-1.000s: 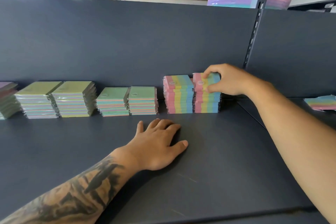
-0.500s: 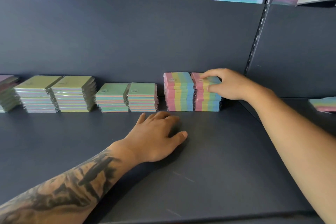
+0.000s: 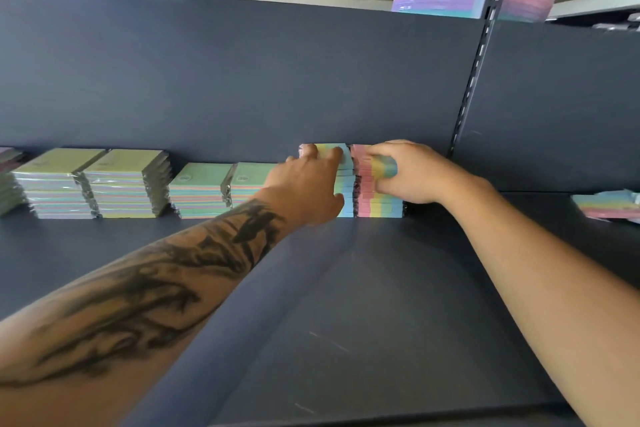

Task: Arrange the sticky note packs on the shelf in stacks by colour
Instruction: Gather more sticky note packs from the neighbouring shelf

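Nearest, shelf: dark shelf board (image 3: 363,322) runs under both forearms to the back panel
Left hand: left hand (image 3: 306,189), tattooed forearm behind it, lies over the left rainbow stack (image 3: 346,194), fingers spread straight on its top pack and thumb down its front
Right hand: right hand (image 3: 412,172) clamps the upper packs of the right rainbow stack (image 3: 375,198), fingers curled over the top, thumb on the front
Between the hands: the two rainbow stacks stand touching, against the back panel
Left of the left hand: two mint green stacks (image 3: 204,189), then two taller yellow-green stacks (image 3: 97,184)
Far right of the right hand: loose rainbow packs (image 3: 606,204) on the neighbouring shelf
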The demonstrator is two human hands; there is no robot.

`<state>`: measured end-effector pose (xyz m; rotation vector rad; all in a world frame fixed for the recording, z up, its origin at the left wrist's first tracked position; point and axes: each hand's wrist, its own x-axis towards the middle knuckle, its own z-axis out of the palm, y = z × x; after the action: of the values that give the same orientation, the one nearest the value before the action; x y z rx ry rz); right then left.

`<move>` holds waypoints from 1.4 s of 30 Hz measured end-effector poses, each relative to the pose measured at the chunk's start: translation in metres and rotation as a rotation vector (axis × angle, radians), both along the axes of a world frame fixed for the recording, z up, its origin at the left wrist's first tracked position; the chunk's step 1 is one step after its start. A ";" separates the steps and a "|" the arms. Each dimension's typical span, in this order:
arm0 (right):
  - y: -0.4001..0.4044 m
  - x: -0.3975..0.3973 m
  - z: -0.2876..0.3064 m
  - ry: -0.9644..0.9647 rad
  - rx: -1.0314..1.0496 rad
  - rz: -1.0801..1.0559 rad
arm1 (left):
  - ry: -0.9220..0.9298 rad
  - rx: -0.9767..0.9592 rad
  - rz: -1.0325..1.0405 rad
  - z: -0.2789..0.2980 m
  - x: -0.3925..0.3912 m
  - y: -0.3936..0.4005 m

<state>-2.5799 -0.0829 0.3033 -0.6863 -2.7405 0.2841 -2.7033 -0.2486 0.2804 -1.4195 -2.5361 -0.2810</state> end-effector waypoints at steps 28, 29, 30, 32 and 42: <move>-0.019 0.029 0.005 0.010 -0.111 -0.117 | 0.197 -0.016 -0.021 0.012 -0.007 -0.010; -0.023 0.035 0.003 0.027 -0.102 -0.131 | 0.235 0.013 -0.025 0.013 -0.005 -0.014; -0.028 0.043 0.000 0.041 -0.087 -0.144 | 0.263 0.040 -0.039 0.012 -0.001 -0.018; -0.040 0.058 -0.012 0.045 -0.047 -0.166 | 0.287 0.062 -0.071 0.007 0.012 -0.029; -0.114 0.157 -0.080 -0.267 -0.128 -0.030 | -0.211 -0.140 0.060 -0.045 0.132 -0.126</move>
<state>-2.4224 -0.1971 0.2230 -0.8549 -2.9811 0.3901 -2.5715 -0.3750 0.2349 -1.4266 -2.8132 -0.2600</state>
